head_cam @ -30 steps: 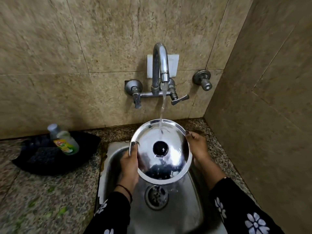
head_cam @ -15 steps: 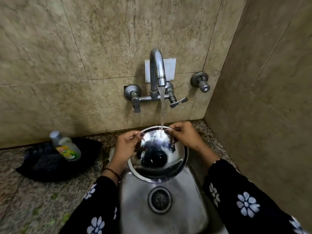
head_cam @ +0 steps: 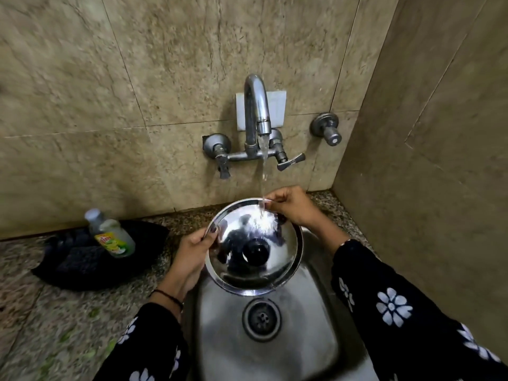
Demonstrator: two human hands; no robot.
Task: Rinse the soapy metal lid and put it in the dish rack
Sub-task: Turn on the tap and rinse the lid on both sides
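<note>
Beige stone-look wall tiles [head_cam: 170, 78] rise behind my speckled granite counter [head_cam: 55, 320]; another tiled wall [head_cam: 439, 160] meets it at the counter's right.

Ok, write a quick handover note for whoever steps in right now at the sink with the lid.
Left hand: pinching the metal lid at its left rim.
Right hand: gripping the far rim, by the stream.
Lid: held over the sink, knob side up; water from the tap hits its far part.
Done: rinse under way; no suds visible.
Left: finish rinsing, then place the lid in the dish rack, which is out of view.
</note>
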